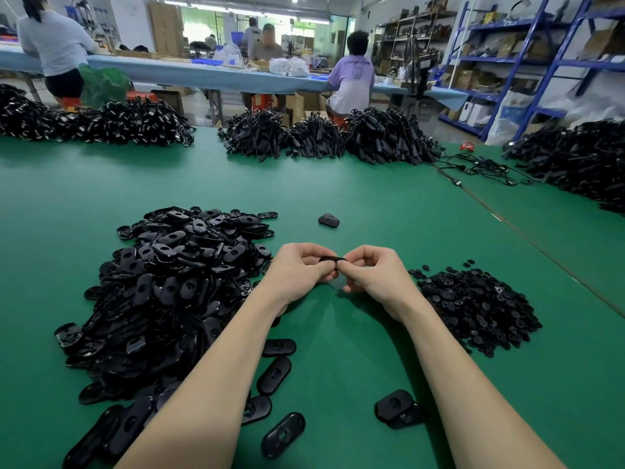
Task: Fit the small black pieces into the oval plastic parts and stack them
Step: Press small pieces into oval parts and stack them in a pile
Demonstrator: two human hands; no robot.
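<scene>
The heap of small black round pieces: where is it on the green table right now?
In the head view the heap of small black round pieces lies on the green table, right of the right hand and opposite the larger pile of black oval plastic parts.

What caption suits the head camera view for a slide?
Both hands pinch one oval part over a green table, between two piles of black pieces.

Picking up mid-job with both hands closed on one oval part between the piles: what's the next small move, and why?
Probably finish pressing the small piece home. Both the left hand and right hand pinch the oval part above the green table; whether the piece is seated is hidden. Then set it on the assembled parts at near right.
</scene>
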